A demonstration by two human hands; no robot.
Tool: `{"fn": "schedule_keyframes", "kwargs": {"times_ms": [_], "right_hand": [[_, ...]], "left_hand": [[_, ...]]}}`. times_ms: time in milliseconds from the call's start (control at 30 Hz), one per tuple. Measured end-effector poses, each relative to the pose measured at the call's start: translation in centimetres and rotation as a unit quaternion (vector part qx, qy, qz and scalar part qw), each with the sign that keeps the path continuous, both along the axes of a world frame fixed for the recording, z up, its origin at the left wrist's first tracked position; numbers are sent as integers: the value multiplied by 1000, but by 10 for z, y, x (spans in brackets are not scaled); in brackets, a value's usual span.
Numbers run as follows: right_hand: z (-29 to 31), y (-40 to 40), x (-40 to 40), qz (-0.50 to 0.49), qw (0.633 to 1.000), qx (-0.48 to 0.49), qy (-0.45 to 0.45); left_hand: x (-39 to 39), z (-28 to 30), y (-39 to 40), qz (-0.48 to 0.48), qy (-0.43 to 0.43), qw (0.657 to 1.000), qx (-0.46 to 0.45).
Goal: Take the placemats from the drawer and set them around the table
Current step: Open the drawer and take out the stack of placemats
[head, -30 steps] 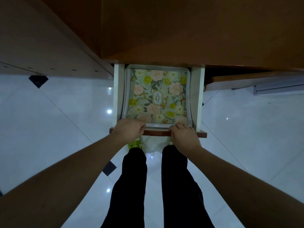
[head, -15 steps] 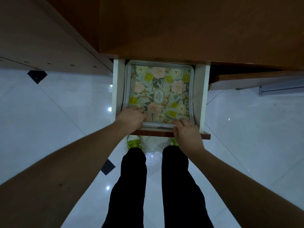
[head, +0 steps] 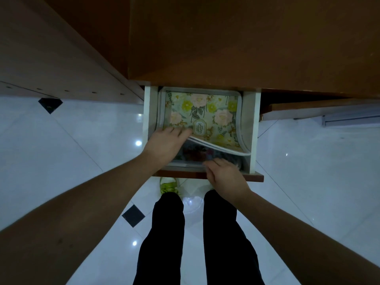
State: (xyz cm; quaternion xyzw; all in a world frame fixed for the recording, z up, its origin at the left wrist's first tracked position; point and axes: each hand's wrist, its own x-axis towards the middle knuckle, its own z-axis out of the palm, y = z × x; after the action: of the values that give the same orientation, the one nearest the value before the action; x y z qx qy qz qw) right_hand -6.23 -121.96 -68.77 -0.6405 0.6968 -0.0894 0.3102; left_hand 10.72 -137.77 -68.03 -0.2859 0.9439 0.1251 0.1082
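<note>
An open white drawer (head: 251, 128) with a brown front sticks out from under the wooden table (head: 246, 42). A floral placemat (head: 207, 112) with a pale border lies on top inside it. My left hand (head: 164, 145) grips the mat's near left edge and lifts it, so the near edge curls up. Under it a darker placemat (head: 195, 153) shows. My right hand (head: 224, 175) rests at the drawer's front edge, fingertips touching the lower mat's near edge.
White glossy floor tiles (head: 72, 161) with small black diamonds surround me. My legs in black trousers (head: 168, 233) stand just before the drawer. A brown shelf edge (head: 308, 108) juts out to the right of the drawer.
My left hand has lifted the floral mat's near edge up and back, which uncovers a darker mat below. My right hand has stayed at the drawer front.
</note>
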Motion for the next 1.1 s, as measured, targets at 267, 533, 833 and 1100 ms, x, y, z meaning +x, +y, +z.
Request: {"fn": "schedule_keyframes", "kwargs": {"times_ms": [267,533,833,1100], "right_hand": [[-15,-45,-14,-10,964,262,-48],[-42,-71,-5,169,930,316,87],[-40,-73,-2,308,924,175,146],[-30,-76,-10,273,947,102,132]], "left_hand": [[2,4,-30,-4,-4,1000,11],[3,-21,-23,69,55,996,-14],[14,-29,-12,-9,11,995,-102],[16,-26,4,-2,-25,992,-123]]}}
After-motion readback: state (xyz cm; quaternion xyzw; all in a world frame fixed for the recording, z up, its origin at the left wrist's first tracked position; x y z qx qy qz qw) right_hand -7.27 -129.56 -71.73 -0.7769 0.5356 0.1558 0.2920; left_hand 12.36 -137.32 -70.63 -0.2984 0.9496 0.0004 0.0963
